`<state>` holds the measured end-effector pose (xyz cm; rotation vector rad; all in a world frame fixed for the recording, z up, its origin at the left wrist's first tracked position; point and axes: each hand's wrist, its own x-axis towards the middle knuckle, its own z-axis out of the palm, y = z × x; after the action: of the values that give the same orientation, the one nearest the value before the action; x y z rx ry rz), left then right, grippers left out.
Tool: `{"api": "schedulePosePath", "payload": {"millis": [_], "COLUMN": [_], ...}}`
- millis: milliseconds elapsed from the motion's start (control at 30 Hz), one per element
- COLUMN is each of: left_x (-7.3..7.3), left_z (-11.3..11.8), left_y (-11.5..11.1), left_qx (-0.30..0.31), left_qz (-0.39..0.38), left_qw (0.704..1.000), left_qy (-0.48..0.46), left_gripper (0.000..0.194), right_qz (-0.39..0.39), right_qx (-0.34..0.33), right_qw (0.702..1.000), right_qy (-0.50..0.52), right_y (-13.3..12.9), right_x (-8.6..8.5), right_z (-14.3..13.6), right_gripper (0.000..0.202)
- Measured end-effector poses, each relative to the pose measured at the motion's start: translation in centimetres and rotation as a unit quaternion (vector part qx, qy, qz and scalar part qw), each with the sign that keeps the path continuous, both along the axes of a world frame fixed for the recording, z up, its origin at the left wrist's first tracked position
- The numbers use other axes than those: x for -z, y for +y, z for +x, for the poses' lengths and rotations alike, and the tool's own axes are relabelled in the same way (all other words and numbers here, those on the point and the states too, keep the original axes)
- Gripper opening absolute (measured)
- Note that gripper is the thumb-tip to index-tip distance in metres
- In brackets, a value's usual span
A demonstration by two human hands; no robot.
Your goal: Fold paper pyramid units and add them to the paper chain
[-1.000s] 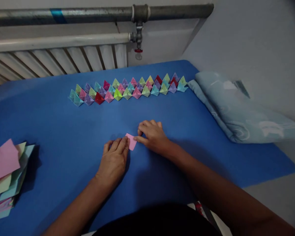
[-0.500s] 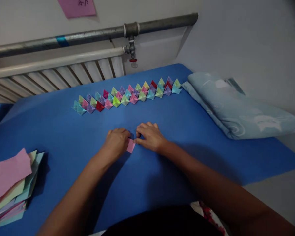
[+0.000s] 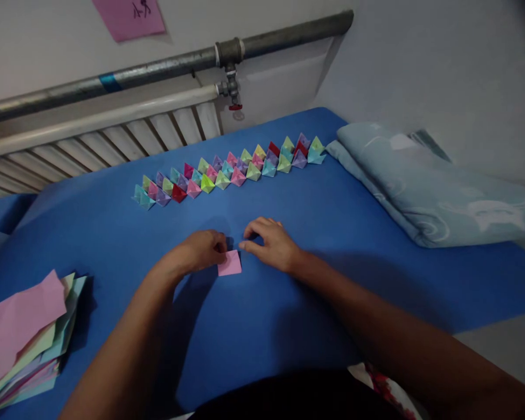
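A small folded square of pink paper [image 3: 230, 263] is on the blue surface in front of me. My left hand [image 3: 203, 249] pinches its upper left corner between thumb and fingers. Just to the right of the paper, my right hand [image 3: 269, 242] hovers with thumb and index finger apart, holding nothing. Beyond both hands stand rows of small folded paper boats [image 3: 223, 178] in pink, green, blue, purple and red.
A stack of coloured paper sheets [image 3: 26, 329] lies at the left. A folded light-blue blanket [image 3: 420, 181] rests at the right by the wall. A white radiator [image 3: 126, 140], a metal pipe [image 3: 170, 67] and a red-handled valve [image 3: 234, 107] line the back.
The pink paper has turned and more of it shows. My right hand has let go of its edge and moved slightly apart. The view has tilted a little.
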<state>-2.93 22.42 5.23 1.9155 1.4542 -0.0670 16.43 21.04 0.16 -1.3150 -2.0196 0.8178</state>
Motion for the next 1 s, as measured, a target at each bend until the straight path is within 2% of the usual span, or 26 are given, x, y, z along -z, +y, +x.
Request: {"api": "schedulePosePath", "payload": {"millis": [67, 167, 300, 400, 500, 633, 867, 1000], "left_x": [-0.1, 0.2, 1.5, 2.7, 3.5, 3.8, 3.6, 3.5], "left_z": [-0.7, -0.9, 0.1, 0.9, 1.0, 0.9, 1.2, 0.9], "left_y": [-0.3, -1.0, -2.0, -2.4, -2.7, -2.9, -3.3, -3.3], "left_qx": [-0.089, -0.231, -0.341, -0.378, -0.385, -0.387, -0.366, -0.354], "left_qz": [-0.040, -0.042, -0.027, -0.042, -0.051, -0.043, -0.032, -0.029], "left_qw": [0.984, 0.907, 0.816, 0.774, 0.760, 0.759, 0.768, 0.786], "left_qy": [-0.148, -0.349, -0.466, -0.506, -0.522, -0.522, -0.524, -0.506], "left_gripper": [0.007, 0.017, 0.021, 0.025, 0.027, 0.026, 0.025, 0.021], "right_qz": [-0.054, -0.143, -0.184, -0.190, -0.192, -0.188, -0.219, -0.178], "right_qx": [0.031, 0.043, 0.014, 0.015, 0.033, 0.033, 0.032, 0.034], "right_qw": [0.992, 0.958, 0.927, 0.922, 0.927, 0.935, 0.928, 0.950], "right_qy": [0.110, 0.245, 0.327, 0.338, 0.322, 0.300, 0.301, 0.252], "right_y": [0.2, 0.1, -0.3, -0.4, -0.3, -0.3, -0.4, -0.4], "right_x": [-0.4, -1.1, -1.0, -0.4, 0.0, 0.1, -0.3, -0.3], "right_z": [0.0, -0.4, -1.5, -2.2, -2.5, -2.6, -2.5, -2.2], "right_gripper": [0.014, 0.018, 0.019, 0.021, 0.024, 0.022, 0.016, 0.016]}}
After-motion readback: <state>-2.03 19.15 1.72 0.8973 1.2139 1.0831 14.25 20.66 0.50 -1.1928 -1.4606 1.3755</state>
